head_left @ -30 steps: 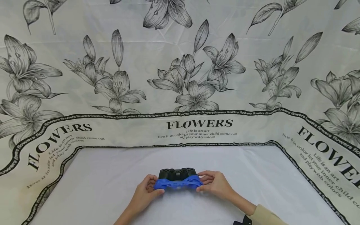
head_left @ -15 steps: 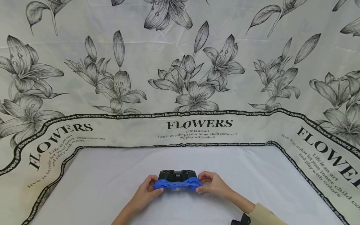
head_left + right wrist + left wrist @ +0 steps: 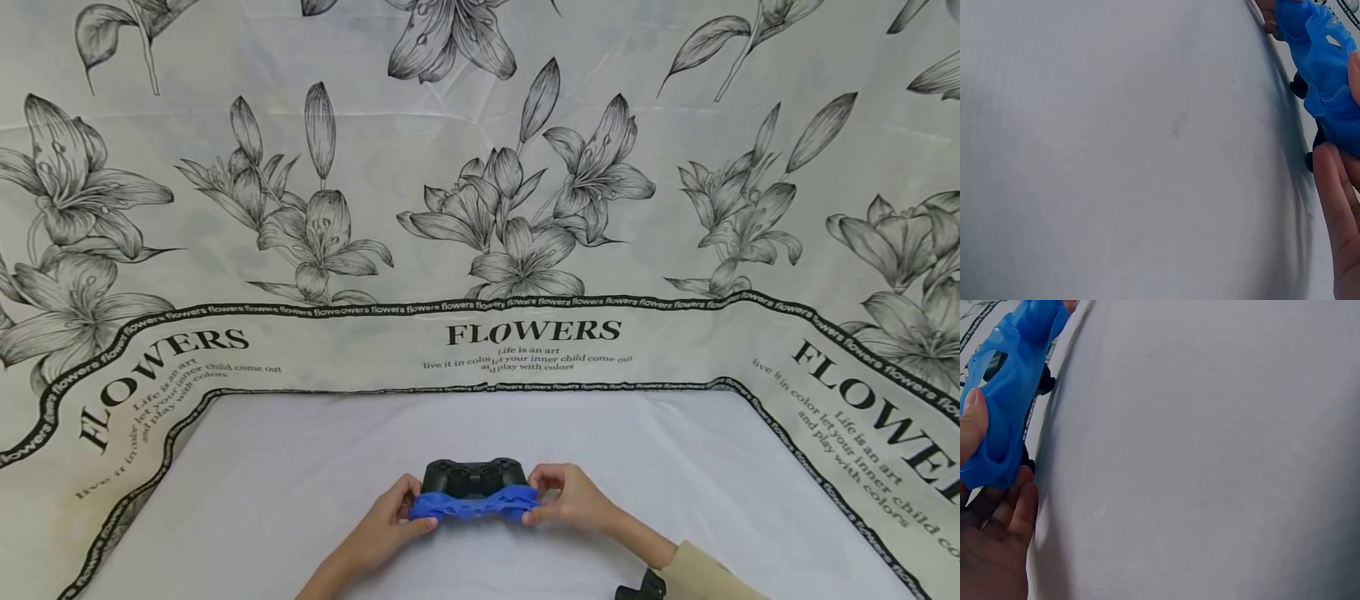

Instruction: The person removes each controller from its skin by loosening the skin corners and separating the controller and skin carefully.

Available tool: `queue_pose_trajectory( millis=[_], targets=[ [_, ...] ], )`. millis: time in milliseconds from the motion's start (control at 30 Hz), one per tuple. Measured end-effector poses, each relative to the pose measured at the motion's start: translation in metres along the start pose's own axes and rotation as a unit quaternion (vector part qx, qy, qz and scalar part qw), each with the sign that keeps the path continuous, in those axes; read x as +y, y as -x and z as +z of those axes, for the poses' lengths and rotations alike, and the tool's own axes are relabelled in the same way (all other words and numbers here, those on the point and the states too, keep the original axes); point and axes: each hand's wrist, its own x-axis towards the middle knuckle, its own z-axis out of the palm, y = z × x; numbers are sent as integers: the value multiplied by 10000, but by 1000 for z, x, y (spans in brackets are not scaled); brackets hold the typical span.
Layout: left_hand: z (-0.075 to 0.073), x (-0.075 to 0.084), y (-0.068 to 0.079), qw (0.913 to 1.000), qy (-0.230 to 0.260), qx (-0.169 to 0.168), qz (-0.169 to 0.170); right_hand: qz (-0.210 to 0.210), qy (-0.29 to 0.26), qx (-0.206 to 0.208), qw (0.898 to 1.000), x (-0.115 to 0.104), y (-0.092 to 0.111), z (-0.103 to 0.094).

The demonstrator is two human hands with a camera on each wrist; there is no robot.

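A black game controller [image 3: 474, 477] is held over the white table, with a blue silicone controller cover [image 3: 474, 505] along its near side. My left hand [image 3: 382, 521] pinches the cover's left end, thumb in front and fingers behind. At the right end my right hand [image 3: 573, 502] grips the cover in the same way. In the left wrist view the soft blue cover [image 3: 1013, 394] has openings, and the left thumb [image 3: 972, 422] presses on it. Dark controller parts peek out behind the cover [image 3: 1329, 75] in the right wrist view, beside the right fingers [image 3: 1335, 187].
White cloth covers the table [image 3: 300, 450]. A curtain [image 3: 480, 208] printed with lilies and the word FLOWERS stands behind it and along both sides. Under the right forearm, a black object [image 3: 641, 586] is partly seen at the bottom edge.
Both hands, the controller and the cover have come slightly nearer. The controller has tilted so that more of its face shows above the cover. Both hands keep their hold.
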Motion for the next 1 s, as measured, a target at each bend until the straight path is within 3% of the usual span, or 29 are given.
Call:
queue_pose_trajectory(
  millis=[133,367,700,1000],
  targets=[
    [1,3,1,9997,-241,-3,-99,-47,54,95,9999,2,3,3],
    [4,7,4,9992,-225,135,-297,-239,-44,120,9996,2,5,8],
    [6,10,9,9981,-281,363,-411,-882,225,362,9952,4,5,17],
    [9,8,9,9966,-421,585,-403,-718,209,464,9961,3,6,19]
  ],
)
